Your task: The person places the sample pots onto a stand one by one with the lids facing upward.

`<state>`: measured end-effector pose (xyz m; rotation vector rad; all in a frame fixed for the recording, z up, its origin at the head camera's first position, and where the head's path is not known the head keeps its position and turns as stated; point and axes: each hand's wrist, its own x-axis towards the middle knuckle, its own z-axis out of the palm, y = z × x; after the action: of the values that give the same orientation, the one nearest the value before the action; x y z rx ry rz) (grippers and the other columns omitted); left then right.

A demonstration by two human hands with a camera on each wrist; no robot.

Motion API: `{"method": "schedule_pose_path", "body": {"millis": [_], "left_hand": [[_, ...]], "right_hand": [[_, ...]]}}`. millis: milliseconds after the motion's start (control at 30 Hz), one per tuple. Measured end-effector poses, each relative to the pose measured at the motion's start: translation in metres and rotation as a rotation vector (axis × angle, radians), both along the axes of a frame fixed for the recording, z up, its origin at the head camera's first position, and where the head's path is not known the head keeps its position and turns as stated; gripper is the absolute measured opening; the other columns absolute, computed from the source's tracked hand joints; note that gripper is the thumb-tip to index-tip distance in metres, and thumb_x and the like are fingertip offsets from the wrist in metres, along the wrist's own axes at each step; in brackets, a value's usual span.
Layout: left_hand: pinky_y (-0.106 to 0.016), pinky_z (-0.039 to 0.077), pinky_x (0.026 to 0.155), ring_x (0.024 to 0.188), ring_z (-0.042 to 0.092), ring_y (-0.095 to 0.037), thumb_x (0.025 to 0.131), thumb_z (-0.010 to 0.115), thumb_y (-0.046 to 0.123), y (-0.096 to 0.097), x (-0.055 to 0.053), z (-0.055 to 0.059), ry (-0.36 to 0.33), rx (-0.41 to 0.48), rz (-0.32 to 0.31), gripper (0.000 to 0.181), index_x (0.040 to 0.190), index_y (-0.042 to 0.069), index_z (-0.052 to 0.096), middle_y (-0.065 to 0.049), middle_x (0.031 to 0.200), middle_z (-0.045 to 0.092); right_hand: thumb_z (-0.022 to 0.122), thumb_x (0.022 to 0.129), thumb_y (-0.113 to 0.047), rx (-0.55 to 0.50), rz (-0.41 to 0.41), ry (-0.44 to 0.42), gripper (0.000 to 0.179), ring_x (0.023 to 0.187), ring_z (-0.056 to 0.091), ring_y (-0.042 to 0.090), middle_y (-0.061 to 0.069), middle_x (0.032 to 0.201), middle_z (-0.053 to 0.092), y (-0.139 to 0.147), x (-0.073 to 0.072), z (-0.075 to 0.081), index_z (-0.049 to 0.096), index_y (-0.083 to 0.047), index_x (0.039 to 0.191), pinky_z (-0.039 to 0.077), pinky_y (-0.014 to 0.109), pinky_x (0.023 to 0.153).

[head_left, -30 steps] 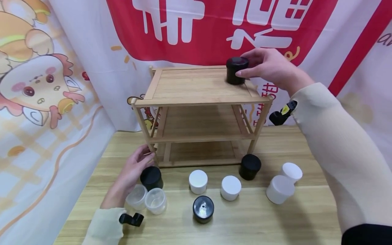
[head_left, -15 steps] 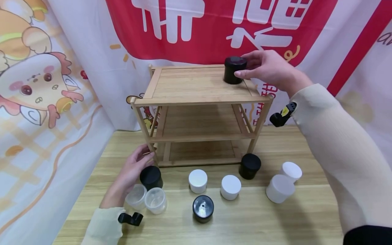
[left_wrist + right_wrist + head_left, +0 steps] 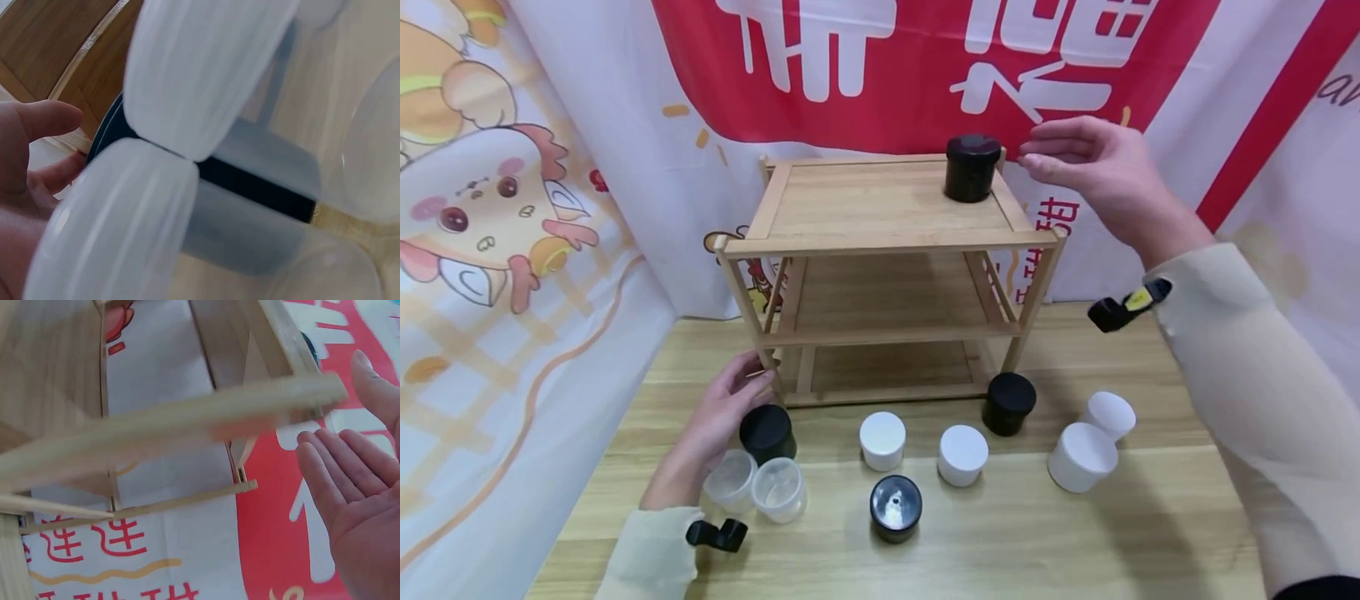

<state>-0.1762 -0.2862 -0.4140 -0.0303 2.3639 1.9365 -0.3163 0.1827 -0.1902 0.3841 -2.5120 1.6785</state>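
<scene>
A black lidded jar (image 3: 972, 169) stands upright on the top board of a three-tier wooden shelf (image 3: 880, 243), near its right end. To its right, apart from it, my right hand (image 3: 1101, 167) is raised with nothing in it. The right wrist view shows those fingers (image 3: 340, 469) extended beside the shelf's end. Low on the other side, my left hand (image 3: 730, 404) holds the shelf's front left leg, its fingers partly hidden behind it. Just below that hand sit a black jar (image 3: 767, 434) and two clear cups (image 3: 779, 490).
On the wooden table (image 3: 985, 542) in front stand two white jars (image 3: 883, 440), a shiny-topped black jar (image 3: 896, 507) and another black jar (image 3: 1009, 404) by the right leg. Two more white jars (image 3: 1082, 457) are farther right. A printed cloth (image 3: 625, 150) hangs behind.
My right hand has let go of the black jar and drawn away to the right, leaving it on the top board. My left hand keeps its place at the leg.
</scene>
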Motion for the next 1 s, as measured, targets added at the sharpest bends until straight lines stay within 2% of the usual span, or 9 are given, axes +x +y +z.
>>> {"method": "schedule_pose_path", "body": {"millis": [100, 233, 333, 433, 533, 700, 800, 867, 1000], "left_hand": [[-0.032, 0.053, 0.118, 0.155, 0.04, -0.04, 0.114, 0.055, 0.04, 0.001, -0.003, 0.0, -0.007, -0.002, 0.001, 0.072, 0.17, 0.007, 0.025, -0.022, 0.169, 0.034], [-0.034, 0.055, 0.116, 0.154, 0.04, -0.038, 0.112, 0.055, 0.046, 0.0, -0.006, 0.0, -0.026, 0.015, 0.022, 0.077, 0.17, 0.006, 0.025, -0.023, 0.169, 0.033], [-0.031, 0.058, 0.111, 0.154, 0.04, -0.036, 0.112, 0.055, 0.046, -0.001, -0.008, 0.0, -0.039, 0.032, 0.053, 0.077, 0.17, 0.004, 0.025, -0.023, 0.17, 0.033], [-0.029, 0.061, 0.108, 0.152, 0.042, -0.031, 0.112, 0.056, 0.045, -0.002, -0.009, 0.0, -0.045, 0.038, 0.074, 0.077, 0.169, 0.003, 0.027, -0.022, 0.17, 0.034], [-0.03, 0.061, 0.107, 0.145, 0.048, -0.024, 0.111, 0.058, 0.045, -0.002, -0.011, 0.0, -0.049, 0.043, 0.076, 0.076, 0.168, 0.004, 0.031, -0.021, 0.168, 0.037], [-0.033, 0.061, 0.108, 0.129, 0.056, -0.011, 0.11, 0.06, 0.044, -0.005, -0.016, 0.0, -0.051, 0.044, 0.064, 0.074, 0.167, 0.004, 0.035, -0.019, 0.164, 0.04], [-0.035, 0.061, 0.108, 0.125, 0.058, -0.007, 0.11, 0.062, 0.042, -0.006, -0.019, -0.001, -0.057, 0.057, 0.054, 0.073, 0.166, 0.003, 0.036, -0.018, 0.16, 0.043], [-0.037, 0.061, 0.109, 0.125, 0.058, -0.007, 0.109, 0.063, 0.041, -0.009, -0.019, -0.003, -0.06, 0.08, 0.049, 0.074, 0.166, 0.003, 0.036, -0.012, 0.154, 0.049], [-0.04, 0.06, 0.11, 0.127, 0.057, -0.008, 0.108, 0.065, 0.04, -0.012, -0.018, -0.005, -0.065, 0.112, 0.043, 0.075, 0.166, 0.001, 0.036, -0.001, 0.143, 0.052]], "right_hand": [[0.085, 0.093, -0.033, -0.18, 0.03, 0.002, 0.063, 0.128, 0.069, 0.014, 0.003, 0.147, 0.068, 0.024, 0.016, -0.018, 0.062, -0.019, 0.15, 0.057, 0.01, 0.098], [0.084, 0.094, -0.017, -0.396, 0.059, 0.003, 0.058, 0.118, 0.075, 0.013, 0.004, 0.136, 0.075, 0.056, 0.046, -0.057, 0.063, -0.01, 0.148, 0.06, 0.015, 0.097], [0.079, 0.097, -0.006, -0.431, 0.057, 0.029, 0.052, 0.113, 0.078, 0.011, 0.002, 0.131, 0.078, 0.076, 0.069, -0.094, 0.063, -0.006, 0.146, 0.062, 0.019, 0.095], [0.071, 0.099, 0.007, -0.435, 0.09, 0.064, 0.047, 0.112, 0.078, 0.011, 0.003, 0.128, 0.08, 0.094, 0.087, -0.134, 0.062, 0.001, 0.144, 0.063, 0.021, 0.095], [0.065, 0.099, 0.015, -0.424, 0.115, 0.054, 0.045, 0.112, 0.078, 0.011, 0.003, 0.127, 0.08, 0.115, 0.101, -0.169, 0.061, 0.005, 0.143, 0.063, 0.02, 0.095], [0.067, 0.101, 0.01, -0.324, 0.04, -0.027, 0.046, 0.115, 0.075, 0.003, -0.005, 0.129, 0.079, 0.146, 0.116, -0.219, 0.061, 0.001, 0.146, 0.058, 0.011, 0.096], [0.066, 0.102, 0.008, -0.282, 0.028, -0.08, 0.047, 0.118, 0.073, 0.001, -0.006, 0.131, 0.079, 0.16, 0.122, -0.241, 0.057, 0.005, 0.148, 0.058, 0.011, 0.095], [0.065, 0.103, 0.006, -0.206, 0.034, -0.107, 0.046, 0.119, 0.072, 0.0, -0.006, 0.133, 0.078, 0.167, 0.124, -0.249, 0.055, 0.007, 0.148, 0.058, 0.011, 0.095], [0.063, 0.103, 0.008, -0.102, 0.116, -0.152, 0.048, 0.119, 0.072, 0.004, -0.006, 0.136, 0.076, 0.178, 0.125, -0.26, 0.053, 0.008, 0.15, 0.058, 0.014, 0.096]]}}
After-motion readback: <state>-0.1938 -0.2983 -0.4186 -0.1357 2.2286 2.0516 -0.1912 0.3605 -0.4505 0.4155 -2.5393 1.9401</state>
